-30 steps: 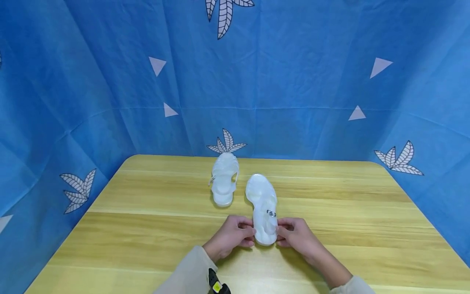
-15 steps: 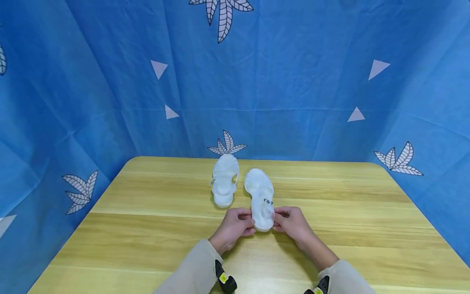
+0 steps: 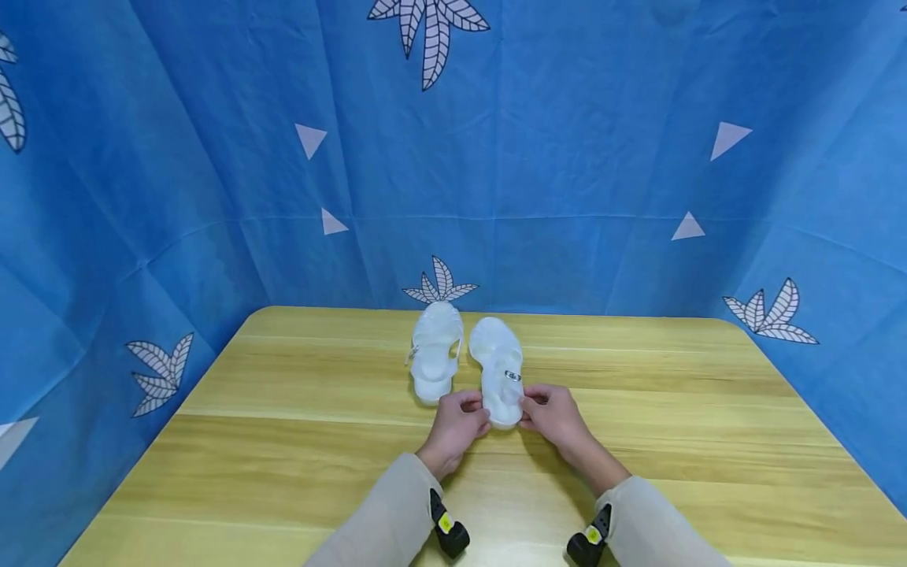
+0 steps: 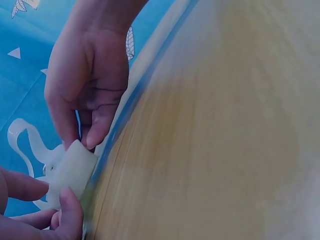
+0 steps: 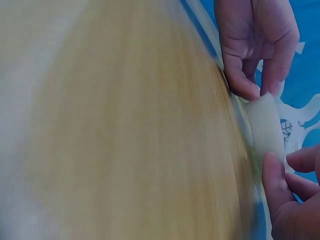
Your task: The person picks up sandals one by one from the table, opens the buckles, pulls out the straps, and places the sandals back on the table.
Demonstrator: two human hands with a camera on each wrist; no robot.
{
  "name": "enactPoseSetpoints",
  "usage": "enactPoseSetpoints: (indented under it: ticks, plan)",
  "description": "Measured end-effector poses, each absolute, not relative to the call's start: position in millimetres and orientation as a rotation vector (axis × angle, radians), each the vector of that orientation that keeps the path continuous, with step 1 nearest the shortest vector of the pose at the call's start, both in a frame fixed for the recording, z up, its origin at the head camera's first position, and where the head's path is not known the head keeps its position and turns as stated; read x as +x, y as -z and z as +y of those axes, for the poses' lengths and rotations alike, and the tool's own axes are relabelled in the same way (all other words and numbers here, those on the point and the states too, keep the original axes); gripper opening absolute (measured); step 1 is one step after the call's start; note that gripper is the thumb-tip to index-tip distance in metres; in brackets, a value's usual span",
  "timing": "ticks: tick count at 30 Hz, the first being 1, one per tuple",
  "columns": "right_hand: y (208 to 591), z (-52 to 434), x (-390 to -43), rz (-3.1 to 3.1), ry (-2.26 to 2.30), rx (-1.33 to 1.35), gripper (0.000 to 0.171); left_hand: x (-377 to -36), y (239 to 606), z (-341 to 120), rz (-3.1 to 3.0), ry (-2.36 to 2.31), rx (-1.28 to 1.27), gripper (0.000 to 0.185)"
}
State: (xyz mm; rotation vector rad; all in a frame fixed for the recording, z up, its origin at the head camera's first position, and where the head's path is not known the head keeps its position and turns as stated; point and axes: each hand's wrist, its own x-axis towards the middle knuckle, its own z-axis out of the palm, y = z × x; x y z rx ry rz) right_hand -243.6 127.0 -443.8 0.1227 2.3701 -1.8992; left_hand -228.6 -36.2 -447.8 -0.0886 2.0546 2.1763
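Resting heel-first between both hands' fingers (image 3: 473, 407) (pinched sideways): white sandal (image 3: 500, 372).

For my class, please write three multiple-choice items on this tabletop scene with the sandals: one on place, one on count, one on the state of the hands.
1. Where does the free sandal lie?
A. Left of the held sandal
B. Right of it
C. On top of it

2. How many sandals are on the table?
A. One
B. Two
C. Three

3. What are the hands doing?
A. Both rest flat on the wood
B. Only one touches a sandal
C. Both pinch the held sandal's heel end

Key: A, it lies left of the held sandal; B, two white sandals show; C, the left hand and right hand grip its near end.
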Motion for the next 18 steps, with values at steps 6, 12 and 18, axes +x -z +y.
enactPoseSetpoints:
  ticks: [6, 12, 18]
  plan:
    - [445.0, 121.7, -254.1, 2.374, 1.893, 0.142, 0.026, -234.8, 449.7, -34.7, 2.162, -2.163, -0.076, 0.033]
    - [447.3, 119.8, -261.4, 2.387, 1.909, 0.153, 0.027, -236.7, 449.8, -29.5, 2.34, -2.095, -0.046, 0.04]
    - [449.8, 117.3, -266.8, 2.398, 1.917, 0.159, 0.026, -237.2, 449.5, -25.1, 2.394, -2.089, -0.039, 0.033]
